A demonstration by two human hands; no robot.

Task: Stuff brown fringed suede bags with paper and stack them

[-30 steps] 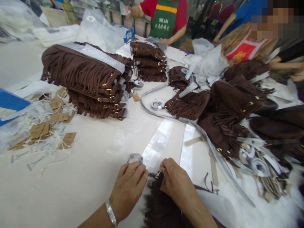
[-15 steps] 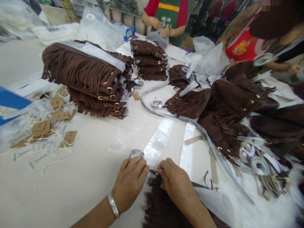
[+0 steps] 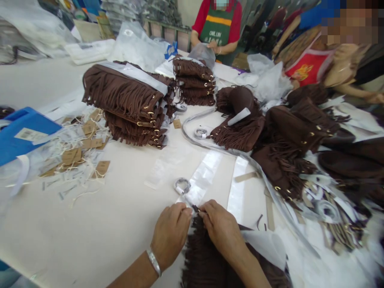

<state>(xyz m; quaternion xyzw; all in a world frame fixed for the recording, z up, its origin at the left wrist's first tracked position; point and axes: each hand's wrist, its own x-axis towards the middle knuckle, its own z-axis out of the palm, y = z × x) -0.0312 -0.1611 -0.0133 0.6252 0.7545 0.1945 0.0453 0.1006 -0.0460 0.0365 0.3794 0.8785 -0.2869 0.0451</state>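
A dark brown fringed bag [image 3: 207,256] lies at the near edge of the table, partly covered by my right forearm. At its top edge my right hand [image 3: 220,224] is closed, pinching a small dark strap end [image 3: 195,209] with a bit of metal on it. Close beside it, my left hand [image 3: 172,224] is closed too, thumb and fingers pressed together; what lies between them is mostly hidden. Just beyond my left fingers sits a plastic-wrapped coil [image 3: 182,186], partly over a clear plastic strip [image 3: 204,174].
Stacked fringed bags [image 3: 126,92] stand at the back left. Nearer are cardboard tags [image 3: 72,156] with strings and a blue bin [image 3: 27,134]. Loose brown bags [image 3: 285,160] and wrapped straps [image 3: 330,212] crowd the right. One person in a green apron [image 3: 217,30] stands across the table.
My left hand has come off the wrapped coil, which now lies uncovered, and closed beside my right fingers. The view has swung left, showing more of the blue bin.
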